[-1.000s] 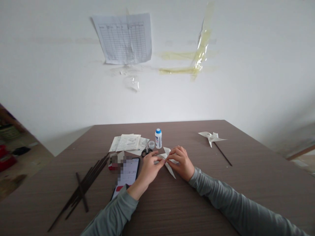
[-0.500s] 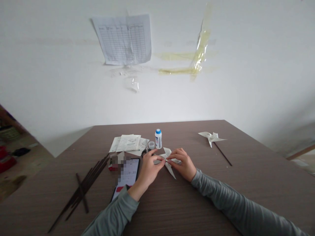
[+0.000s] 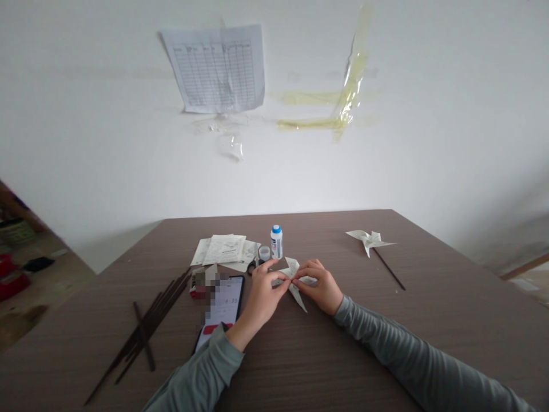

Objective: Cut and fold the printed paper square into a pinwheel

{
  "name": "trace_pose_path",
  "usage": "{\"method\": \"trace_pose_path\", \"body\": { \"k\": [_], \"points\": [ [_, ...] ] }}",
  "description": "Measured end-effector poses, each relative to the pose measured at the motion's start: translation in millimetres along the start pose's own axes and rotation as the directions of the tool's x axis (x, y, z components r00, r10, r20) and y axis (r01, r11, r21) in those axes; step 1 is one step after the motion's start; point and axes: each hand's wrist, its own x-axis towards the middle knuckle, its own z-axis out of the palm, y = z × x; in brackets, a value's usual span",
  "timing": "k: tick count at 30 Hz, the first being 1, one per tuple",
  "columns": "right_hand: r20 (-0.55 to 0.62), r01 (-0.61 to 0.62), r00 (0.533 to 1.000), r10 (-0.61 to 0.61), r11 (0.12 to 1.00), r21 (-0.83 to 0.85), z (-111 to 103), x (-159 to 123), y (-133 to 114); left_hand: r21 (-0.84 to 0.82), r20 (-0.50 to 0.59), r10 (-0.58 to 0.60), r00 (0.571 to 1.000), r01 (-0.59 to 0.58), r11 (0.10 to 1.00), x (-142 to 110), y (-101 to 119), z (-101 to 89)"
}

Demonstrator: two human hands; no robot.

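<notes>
Both my hands meet at the centre of a white folded paper pinwheel (image 3: 297, 293) lying on the table. My left hand (image 3: 263, 292) pinches its middle from the left, and my right hand (image 3: 319, 289) pinches it from the right. Its centre is hidden by my fingertips, while pointed blades stick out above and below. Just beyond my left hand lie black-handled scissors (image 3: 255, 265), partly hidden by my fingers. A finished-looking paper pinwheel on a dark stick (image 3: 369, 240) rests to the right, out of reach of my fingers.
A white glue bottle with a blue cap (image 3: 277, 241) and a small clear cap (image 3: 264, 253) stand beyond my hands. Printed papers (image 3: 223, 249), a phone (image 3: 223, 306) and a bundle of dark sticks (image 3: 146, 337) lie to the left on the brown table (image 3: 326, 355).
My right hand has shifted slightly right and toward me. Both hands stay on the paper's centre, and the other objects have not visibly moved.
</notes>
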Motion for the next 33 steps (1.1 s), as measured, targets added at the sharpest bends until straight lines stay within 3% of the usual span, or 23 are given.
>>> {"method": "trace_pose_path", "body": {
  "k": [9,17,22,33],
  "points": [
    [0.014,-0.14,0.99,0.14,0.989,0.055,-17.8,7.2,5.8,0.228,-0.079,0.058,0.995,-0.038,0.973,10.0,13.9,8.0],
    [0.039,-0.242,0.97,0.241,0.97,0.031,-27.1,11.6,14.4,0.473,0.047,-0.084,0.995,0.052,0.88,7.9,30.8,5.9],
    [0.046,-0.24,0.97,0.24,0.971,-0.005,-27.3,12.4,13.3,0.48,0.089,-0.12,0.989,0.063,0.875,6.5,31.3,5.2],
    [0.101,-0.257,0.96,0.26,0.966,-0.035,-22.5,11.6,20.0,0.398,0.019,-0.075,0.997,0.061,0.916,6.2,26.3,9.3]
  ]
}}
